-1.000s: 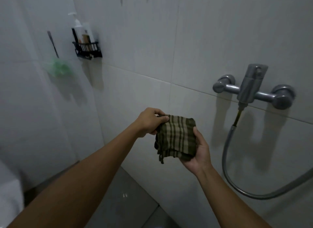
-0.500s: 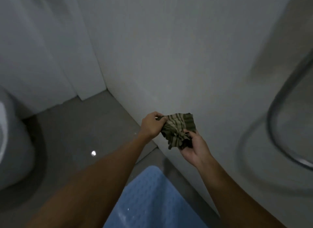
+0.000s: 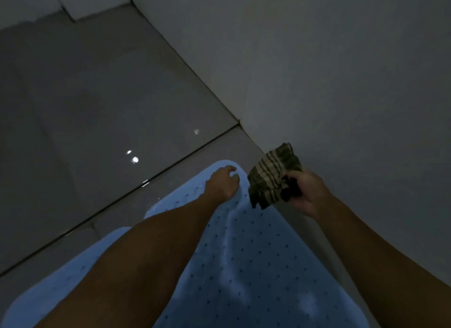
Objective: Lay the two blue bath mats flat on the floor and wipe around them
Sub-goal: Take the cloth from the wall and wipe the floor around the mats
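Floor (image 3: 97,103) of glossy grey tile fills the left of the view, with a few bright glints on it and a dark grout line running diagonally down to the left. Just right of that line lies a pale blue rubbery bath mat (image 3: 256,261) dotted with small dark holes, spread on the floor with its rounded far end pointing toward the wall; a soft ridge runs along its middle, so it does not yet look fully flat. Only this one mat is in view; a second cannot be seen.

The left hand (image 3: 223,182) reaches down over the mat's far rounded end, fingers loosely spread and curled, closed on nothing. Whether it touches the mat cannot be told. Its placement there reads as a reach to press or tug that end smooth.

Just beside it, to the right, the right hand (image 3: 306,192) is clenched around a crumpled green and beige striped cloth (image 3: 274,175), held up off the floor and clear of the mat, near the foot of the plain white wall (image 3: 341,71). Keeping the cloth bunched in one fist leaves the other hand free for the mat, and keeps the cloth ready for wiping the narrow strip of tile between mat and wall.
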